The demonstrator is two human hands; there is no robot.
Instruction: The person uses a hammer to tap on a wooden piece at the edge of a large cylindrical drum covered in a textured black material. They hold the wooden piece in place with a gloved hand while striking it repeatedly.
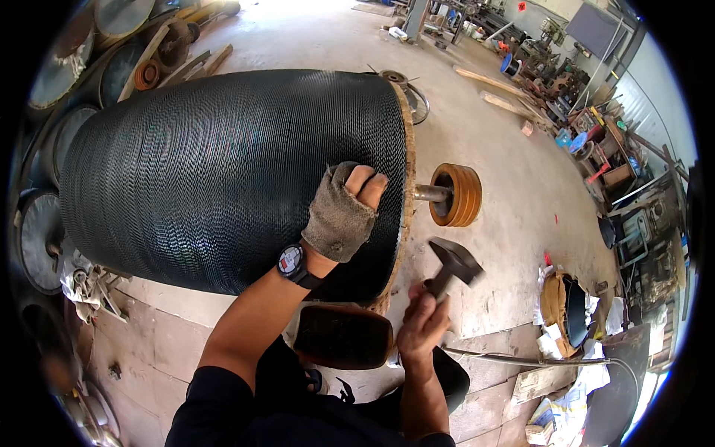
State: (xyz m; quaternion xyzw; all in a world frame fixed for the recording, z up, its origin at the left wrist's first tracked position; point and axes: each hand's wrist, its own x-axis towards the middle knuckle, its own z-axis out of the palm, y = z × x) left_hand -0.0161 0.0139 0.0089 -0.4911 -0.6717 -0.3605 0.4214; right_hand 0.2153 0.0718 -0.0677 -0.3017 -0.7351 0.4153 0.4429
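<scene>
A big roller [223, 179] wound with rows of black wire or cord lies across in front of me. A rough brown rim [407, 179] edges its right end. My left hand [345, 212], in a worn grey fingerless glove, rests on the windings close to that rim. Its fingers are curled closed, and whatever they may hold is hidden. My right hand [424, 324] grips a hammer [454, 266] by the handle, its dark metal head raised just right of the roller's end. From that end a shaft [430, 193] sticks out, carrying a grooved orange-brown pulley [456, 195].
Below the roller, near my legs, sits a dark brown rounded block [342, 337]. Large discs [41, 231] and wooden boards crowd the left. A hose [521, 360] runs along the floor at right, near an open sack [555, 305]. Cluttered shelves [618, 156] line the right wall.
</scene>
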